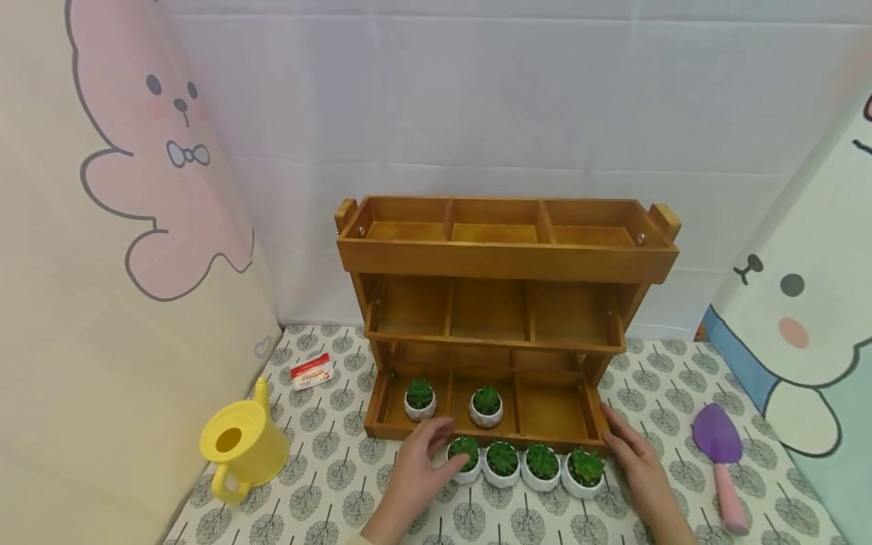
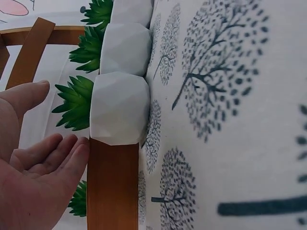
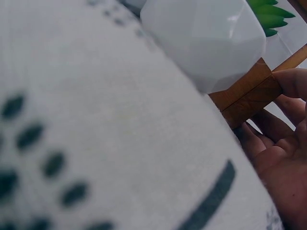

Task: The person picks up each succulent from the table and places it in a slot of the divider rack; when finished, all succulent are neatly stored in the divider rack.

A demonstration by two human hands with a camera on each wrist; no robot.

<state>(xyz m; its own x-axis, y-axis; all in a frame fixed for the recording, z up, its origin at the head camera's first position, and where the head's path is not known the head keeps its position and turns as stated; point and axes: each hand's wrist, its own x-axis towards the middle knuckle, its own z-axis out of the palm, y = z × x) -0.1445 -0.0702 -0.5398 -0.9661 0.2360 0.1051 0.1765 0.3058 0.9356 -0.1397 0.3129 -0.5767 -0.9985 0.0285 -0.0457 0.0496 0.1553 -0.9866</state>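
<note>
In the head view a brown wooden tiered shelf (image 1: 507, 259) stands at the centre. Along its front base runs a row of several green succulents in white faceted pots (image 1: 502, 463). My left hand (image 1: 424, 473) is at the row's left end, thumb and fingers spread apart beside the leftmost potted succulent (image 2: 120, 109), holding nothing. Two more potted succulents (image 1: 419, 400) sit in the bottom tier's left and middle compartments. At the shelf's lower right corner rests my right hand (image 1: 636, 462), its thumb touching the wooden corner (image 3: 249, 93) and its fingers along the side.
A yellow watering can (image 1: 247, 443) stands at the left, with a small red and white packet (image 1: 312, 372) behind it. To the right lies a purple shovel with a pink handle (image 1: 717, 435). A tree-patterned cloth (image 1: 327, 484) covers the table; curtains hang behind.
</note>
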